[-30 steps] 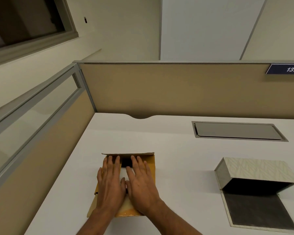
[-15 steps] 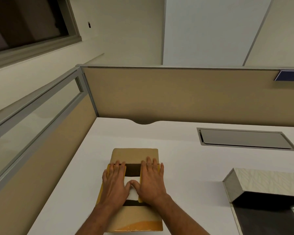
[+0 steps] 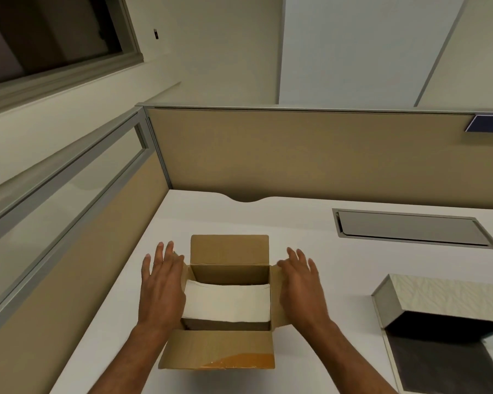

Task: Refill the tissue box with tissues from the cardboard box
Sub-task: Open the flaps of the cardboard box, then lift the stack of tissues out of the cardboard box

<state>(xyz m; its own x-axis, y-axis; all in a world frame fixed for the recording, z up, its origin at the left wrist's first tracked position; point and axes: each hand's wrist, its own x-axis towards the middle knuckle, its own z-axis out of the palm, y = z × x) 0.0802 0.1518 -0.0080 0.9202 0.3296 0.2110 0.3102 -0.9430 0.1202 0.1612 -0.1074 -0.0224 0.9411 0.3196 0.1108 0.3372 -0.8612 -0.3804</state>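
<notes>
Both hands have pushed the cardboard box (image 3: 228, 282) flaps wide. The tissues (image 3: 227, 304) lie between the left hand (image 3: 161, 285) and right hand (image 3: 300, 288), long side across, fingers spread flat and holding nothing.

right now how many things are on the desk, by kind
cardboard box: 1
tissue stack: 1
tissue box: 1
hands, left hand and right hand: 2
total: 5
</notes>
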